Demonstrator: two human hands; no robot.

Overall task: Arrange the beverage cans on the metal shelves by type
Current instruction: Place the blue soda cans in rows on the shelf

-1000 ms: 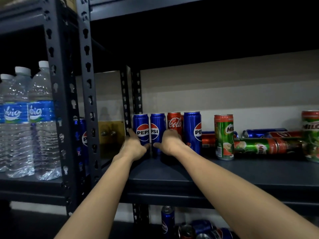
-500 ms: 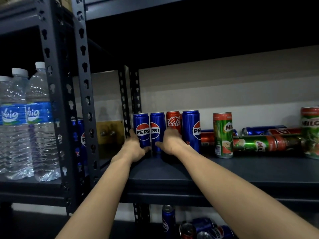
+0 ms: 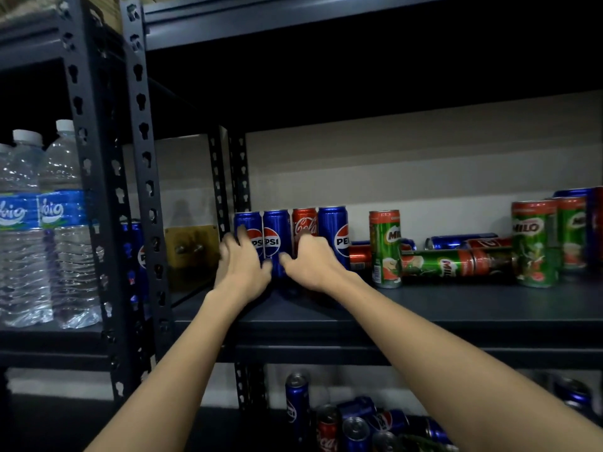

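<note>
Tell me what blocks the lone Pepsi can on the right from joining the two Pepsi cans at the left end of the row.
The upright Coca-Cola can stands directly between the lone Pepsi can and the two Pepsi cans. The right hand is in front of it too.

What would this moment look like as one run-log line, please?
left hand: on leftmost Pepsi can | right hand: at Coca-Cola can | sorting: unfinished

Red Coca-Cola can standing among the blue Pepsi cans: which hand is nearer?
Right. The right hand sits directly in front of the red Coca-Cola can; the left hand is two blue cans further left.
</note>
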